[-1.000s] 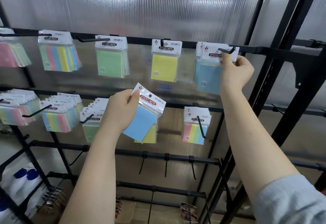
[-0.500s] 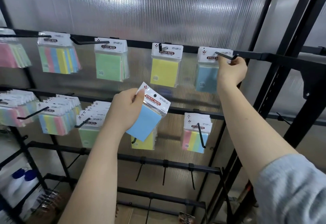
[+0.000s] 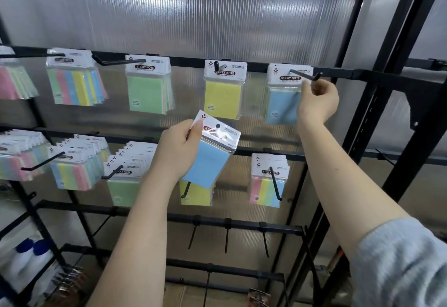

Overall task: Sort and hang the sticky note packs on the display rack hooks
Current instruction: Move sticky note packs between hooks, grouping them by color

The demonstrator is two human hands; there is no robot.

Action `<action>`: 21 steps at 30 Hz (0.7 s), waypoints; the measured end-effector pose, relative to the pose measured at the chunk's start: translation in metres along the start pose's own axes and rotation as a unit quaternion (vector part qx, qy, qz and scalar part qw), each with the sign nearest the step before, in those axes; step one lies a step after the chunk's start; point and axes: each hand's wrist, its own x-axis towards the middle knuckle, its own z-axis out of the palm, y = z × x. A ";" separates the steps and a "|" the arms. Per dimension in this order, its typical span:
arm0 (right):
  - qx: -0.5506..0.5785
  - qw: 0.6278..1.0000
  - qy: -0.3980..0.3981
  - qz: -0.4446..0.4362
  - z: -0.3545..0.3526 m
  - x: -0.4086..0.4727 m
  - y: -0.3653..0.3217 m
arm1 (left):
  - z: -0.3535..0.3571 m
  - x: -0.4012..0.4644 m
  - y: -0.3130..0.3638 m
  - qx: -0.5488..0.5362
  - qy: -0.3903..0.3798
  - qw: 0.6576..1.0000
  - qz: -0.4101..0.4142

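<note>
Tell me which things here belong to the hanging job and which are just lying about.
In the job: blue sticky note pack in the left hand; hung blue pack by the right hand; top-row hook.
Lying about: blue-capped white bottles, empty lower hooks.

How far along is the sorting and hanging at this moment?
Mostly done: both upper rows already carry hung packs. In hand: the right hand touches the blue pack on the top-right hook, and the left hand holds another blue pack, not yet hung. The lower hooks are bare.
</note>
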 end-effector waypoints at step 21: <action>-0.323 0.900 -0.292 0.012 -0.092 -0.076 0.084 | 0.045 -0.014 0.063 -0.258 -0.005 0.964 0.060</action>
